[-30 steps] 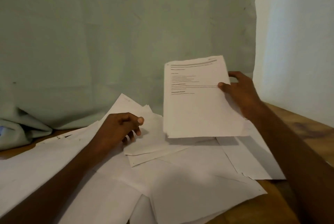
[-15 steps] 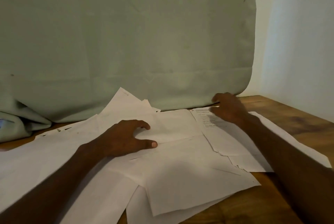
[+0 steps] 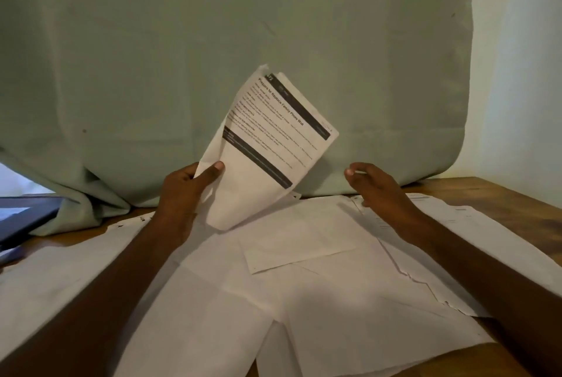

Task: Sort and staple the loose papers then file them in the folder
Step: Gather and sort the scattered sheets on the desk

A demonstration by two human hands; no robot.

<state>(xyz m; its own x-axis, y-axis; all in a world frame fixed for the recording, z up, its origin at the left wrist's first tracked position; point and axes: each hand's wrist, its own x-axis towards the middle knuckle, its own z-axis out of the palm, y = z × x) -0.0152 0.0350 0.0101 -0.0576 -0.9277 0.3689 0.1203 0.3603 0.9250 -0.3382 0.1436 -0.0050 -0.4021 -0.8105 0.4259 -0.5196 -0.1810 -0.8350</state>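
Head view: left hand (image 3: 185, 191) grip pinches printed sheets (image 3: 267, 145) at lower corner; light, floppy, probably several; right hand (image 3: 377, 185) loose, empty.

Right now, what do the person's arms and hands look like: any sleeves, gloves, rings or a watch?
Both forearms are bare as far as the frame shows, with no sleeves in view. The left hand and the right hand wear no gloves. No ring, watch or bracelet shows on either hand or wrist.
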